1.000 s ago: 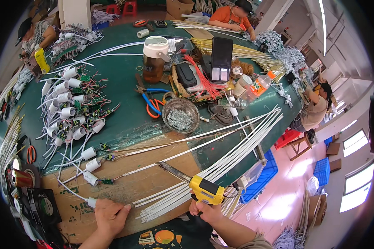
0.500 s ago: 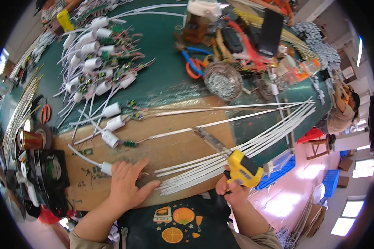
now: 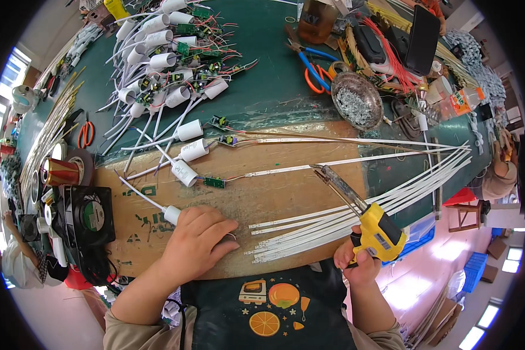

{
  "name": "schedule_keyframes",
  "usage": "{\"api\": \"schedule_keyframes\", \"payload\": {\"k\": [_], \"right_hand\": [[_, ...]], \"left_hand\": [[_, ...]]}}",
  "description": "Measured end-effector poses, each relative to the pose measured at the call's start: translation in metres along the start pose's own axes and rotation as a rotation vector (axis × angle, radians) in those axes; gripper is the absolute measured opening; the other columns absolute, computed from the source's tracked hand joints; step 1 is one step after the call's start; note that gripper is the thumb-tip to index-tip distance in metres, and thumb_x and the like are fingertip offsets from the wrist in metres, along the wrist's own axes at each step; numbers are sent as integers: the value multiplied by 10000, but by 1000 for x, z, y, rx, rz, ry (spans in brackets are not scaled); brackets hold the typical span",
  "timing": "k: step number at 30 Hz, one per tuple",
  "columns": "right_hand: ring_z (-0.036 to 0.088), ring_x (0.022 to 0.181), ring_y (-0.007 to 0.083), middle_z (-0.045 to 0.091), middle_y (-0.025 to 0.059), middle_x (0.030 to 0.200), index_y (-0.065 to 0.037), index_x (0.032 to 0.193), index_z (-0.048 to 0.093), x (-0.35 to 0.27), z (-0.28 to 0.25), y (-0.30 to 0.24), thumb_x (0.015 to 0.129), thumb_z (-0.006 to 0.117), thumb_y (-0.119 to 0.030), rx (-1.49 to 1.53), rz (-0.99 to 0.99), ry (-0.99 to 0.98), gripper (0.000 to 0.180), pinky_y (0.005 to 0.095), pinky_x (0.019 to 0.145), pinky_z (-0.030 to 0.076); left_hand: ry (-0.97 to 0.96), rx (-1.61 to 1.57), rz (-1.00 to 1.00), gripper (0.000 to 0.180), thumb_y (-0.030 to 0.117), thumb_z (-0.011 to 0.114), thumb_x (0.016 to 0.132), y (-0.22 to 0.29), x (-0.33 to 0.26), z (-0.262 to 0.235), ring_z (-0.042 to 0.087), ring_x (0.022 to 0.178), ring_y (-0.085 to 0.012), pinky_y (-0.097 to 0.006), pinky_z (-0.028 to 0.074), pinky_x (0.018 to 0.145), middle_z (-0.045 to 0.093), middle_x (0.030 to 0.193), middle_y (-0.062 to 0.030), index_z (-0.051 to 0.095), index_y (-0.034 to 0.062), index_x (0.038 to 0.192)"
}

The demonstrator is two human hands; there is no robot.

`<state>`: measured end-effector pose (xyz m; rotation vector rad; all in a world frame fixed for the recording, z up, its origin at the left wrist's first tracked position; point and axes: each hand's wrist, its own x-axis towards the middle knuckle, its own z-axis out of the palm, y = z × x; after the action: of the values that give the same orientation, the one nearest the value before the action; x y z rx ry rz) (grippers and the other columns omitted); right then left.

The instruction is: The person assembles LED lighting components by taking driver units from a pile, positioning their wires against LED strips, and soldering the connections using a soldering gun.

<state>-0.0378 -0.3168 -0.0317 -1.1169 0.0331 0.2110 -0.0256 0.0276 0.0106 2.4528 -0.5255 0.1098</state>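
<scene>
Fingers (image 3: 345, 255) of the right hand (image 3: 360, 265) grip a yellow gun-shaped tool (image 3: 382, 233) over white strips (image 3: 391, 201); the left hand (image 3: 195, 242), its hold unclear, touches a white socket (image 3: 171, 214). Beyond, a bowl (image 3: 356, 81) holds pale flakes (image 3: 354, 109), a jug (image 3: 316, 23) brown liquid.

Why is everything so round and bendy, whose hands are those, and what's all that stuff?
Those are a person's bare hands; there's no robot. The person wears a wide fisheye camera on their head, looking down, which makes straight edges bend. The right hand holds a yellow and black tool with a long metal front. The left hand covers one end of a white cylinder, hiding its grip. White strips lie partly on a brown board. Beyond, the green table carries piled white cylinders with wires, and a metal bowl.
</scene>
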Motion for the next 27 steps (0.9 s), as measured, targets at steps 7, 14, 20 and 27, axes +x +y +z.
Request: {"api": "schedule_keyframes", "payload": {"k": [7,14,20,27], "right_hand": [[514,504,150,529,39,656,-2,1336,469,0,0,2,894,725,-346,-7,-9,-12,616,315,487,446],[504,498,150,523,42,653,3,1336,469,2,1,0,896,723,-347,3,-12,-13,616,314,476,437],[486,487,146,510,38,646,6,1338,469,0,3,0,888,732,-358,-11,-19,1,636,313,465,428],[542,590,162,557,57,723,-1,1226,514,-33,5,11,893,722,-234,-184,70,-88,457,302,539,454]], "left_hand": [[-35,-59,5,277,64,796,724,-5,0,-6,624,997,-314,-424,493,868,647,990,-94,699,65,983],[5,-24,15,242,-9,754,702,-3,-1,-3,639,963,-309,-407,524,810,631,929,-90,696,60,926],[68,119,123,297,-20,747,649,-4,-2,6,637,912,-283,-391,515,765,616,902,-72,694,64,929],[138,90,156,357,-8,753,624,3,-1,22,628,876,-261,-375,479,708,620,909,-53,698,72,968]]}}
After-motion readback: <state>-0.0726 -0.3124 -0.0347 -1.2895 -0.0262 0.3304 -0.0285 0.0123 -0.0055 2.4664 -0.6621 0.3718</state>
